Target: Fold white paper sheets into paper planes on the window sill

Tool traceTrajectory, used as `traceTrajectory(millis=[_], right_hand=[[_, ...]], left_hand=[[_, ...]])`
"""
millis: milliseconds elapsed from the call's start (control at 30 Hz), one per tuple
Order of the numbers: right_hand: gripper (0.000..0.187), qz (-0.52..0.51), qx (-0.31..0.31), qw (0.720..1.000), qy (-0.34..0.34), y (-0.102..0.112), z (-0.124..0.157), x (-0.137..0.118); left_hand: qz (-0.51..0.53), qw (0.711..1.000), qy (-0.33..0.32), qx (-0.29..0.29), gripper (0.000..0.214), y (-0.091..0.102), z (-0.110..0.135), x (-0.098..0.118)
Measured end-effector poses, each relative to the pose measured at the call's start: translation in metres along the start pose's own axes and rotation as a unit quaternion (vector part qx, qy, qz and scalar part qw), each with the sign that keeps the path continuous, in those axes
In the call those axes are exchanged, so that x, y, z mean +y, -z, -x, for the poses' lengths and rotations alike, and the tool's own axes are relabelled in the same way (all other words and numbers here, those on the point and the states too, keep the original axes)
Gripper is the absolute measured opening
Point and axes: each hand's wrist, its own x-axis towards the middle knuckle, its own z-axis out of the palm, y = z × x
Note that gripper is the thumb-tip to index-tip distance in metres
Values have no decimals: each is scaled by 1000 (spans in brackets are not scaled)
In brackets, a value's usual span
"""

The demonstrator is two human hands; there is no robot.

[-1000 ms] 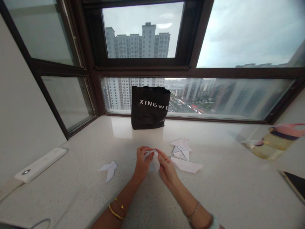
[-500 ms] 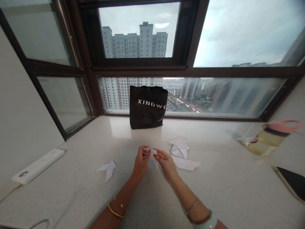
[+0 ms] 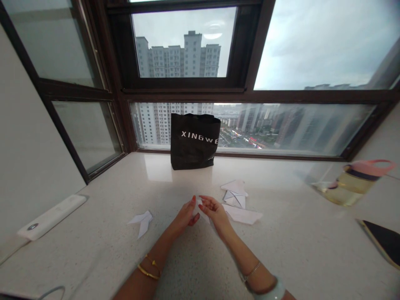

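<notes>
A small piece of folded white paper is pinched between my two hands, above the speckled white countertop. My left hand grips its left side, thumb uppermost and fingers curled beneath. On the other side, my right hand pinches the paper between thumb and fingers. Much of the paper is hidden by the fingers. Left of my hands lies a folded paper shape with pointed arms. Close to the right hand are a small pile of folded papers and a longer folded paper strip.
A black bag with white lettering stands at the back against the window. A white power strip with a cord lies at left. At right are a yellowish bottle with a pink lid and a dark flat device.
My left hand has turned and shifted slightly down, its fingers now under the paper. The right hand has moved a little, still on the paper. The other things lie as before.
</notes>
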Motion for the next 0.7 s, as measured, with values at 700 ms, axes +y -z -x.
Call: traceTrajectory(millis=[700], right_hand=[[27,-28,-35,985,-165,6,5,6]], left_hand=[[-488,845,-21,219,41,81,37,23]])
